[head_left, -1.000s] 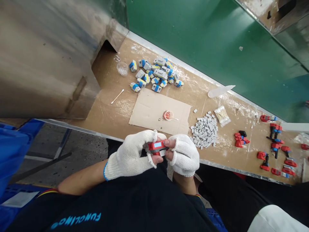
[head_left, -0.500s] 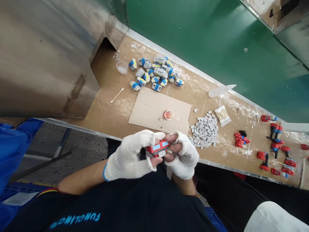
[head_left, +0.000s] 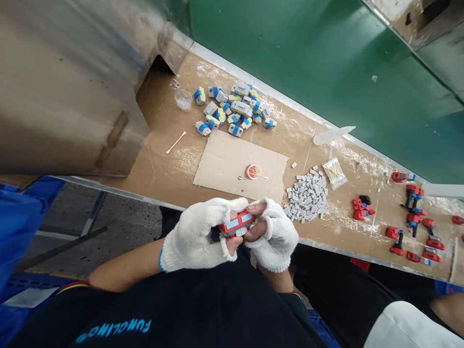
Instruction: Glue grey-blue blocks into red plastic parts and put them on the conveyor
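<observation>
Just beyond the table's front edge, a small red and grey toy vehicle piece (head_left: 237, 223) with light-blue windows is held in front of my body. My left hand (head_left: 199, 234), in a white fingerless glove, grips its left end between thumb and fingers. My right hand (head_left: 274, 235), gloved the same way, closes its fingertips on the right end. These fingers hide part of that end, so a small part between them cannot be made out. Ahead, a piece of cardboard (head_left: 221, 159) bears a small cup of reddish liquid (head_left: 251, 171) with a cotton swab resting across it.
Grey, blue and yellow toy blocks (head_left: 241, 108) are heaped at the back. Small grey pieces (head_left: 308, 195) form a pile on the right, near a bag of cotton swabs (head_left: 334, 174). Red toy parts (head_left: 415, 220) lie farther right. A metal panel (head_left: 72, 87) stands left; another person's arm (head_left: 449, 309) shows.
My right fingers have shifted and drawn in closer on the toy piece, which has tilted slightly. Another person's arm has come into view at the lower right.
</observation>
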The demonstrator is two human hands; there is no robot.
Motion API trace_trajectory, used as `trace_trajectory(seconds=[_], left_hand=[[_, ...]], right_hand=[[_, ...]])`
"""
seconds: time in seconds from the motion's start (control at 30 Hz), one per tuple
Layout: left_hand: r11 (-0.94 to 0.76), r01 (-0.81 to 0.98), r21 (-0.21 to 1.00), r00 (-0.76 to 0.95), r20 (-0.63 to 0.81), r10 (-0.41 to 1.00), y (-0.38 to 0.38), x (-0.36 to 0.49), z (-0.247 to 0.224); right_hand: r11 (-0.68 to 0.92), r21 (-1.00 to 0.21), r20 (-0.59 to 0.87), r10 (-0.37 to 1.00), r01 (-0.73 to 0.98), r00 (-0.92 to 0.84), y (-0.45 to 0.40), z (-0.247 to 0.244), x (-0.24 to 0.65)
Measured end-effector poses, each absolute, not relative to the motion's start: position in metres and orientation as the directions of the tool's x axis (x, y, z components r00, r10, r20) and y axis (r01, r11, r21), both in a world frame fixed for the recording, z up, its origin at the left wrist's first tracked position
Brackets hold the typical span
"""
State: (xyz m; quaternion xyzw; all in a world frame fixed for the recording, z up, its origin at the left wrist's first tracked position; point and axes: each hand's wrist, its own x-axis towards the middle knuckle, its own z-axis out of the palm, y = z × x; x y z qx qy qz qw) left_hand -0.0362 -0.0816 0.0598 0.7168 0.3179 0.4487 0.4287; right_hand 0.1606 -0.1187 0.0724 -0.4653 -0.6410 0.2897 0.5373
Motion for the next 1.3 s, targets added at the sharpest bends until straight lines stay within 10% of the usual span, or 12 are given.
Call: trace_trajectory(seconds=[0.47, 0.87, 1.13, 1.3], left_hand=[[-0.005, -0.042, 0.999, 0.326, 0.018, 0.945, -0.080, -0.033, 0.059], [-0.377, -0.092, 0.921, 0.633, 0.347, 0.692, -0.060, -0.041, 0.067], [0.068, -0.028, 0.997, 0.727, -0.026, 0.686, -0.063, -0.046, 0.073], [0.053, 0.056, 0.997, 0.698, -0.077, 0.712, -0.067, -0.047, 0.071]], right_hand=[[0.543, -0.576, 0.565, 0.805, 0.611, -0.182, -0.110, 0.067, 0.166], [0.519, -0.720, 0.428, 0.855, 0.460, -0.295, -0.105, 0.084, 0.175], [0.457, -0.809, 0.323, 0.871, 0.369, -0.370, -0.105, 0.081, 0.180], [0.448, -0.827, 0.325, 0.874, 0.341, -0.361, -0.103, 0.081, 0.180]])
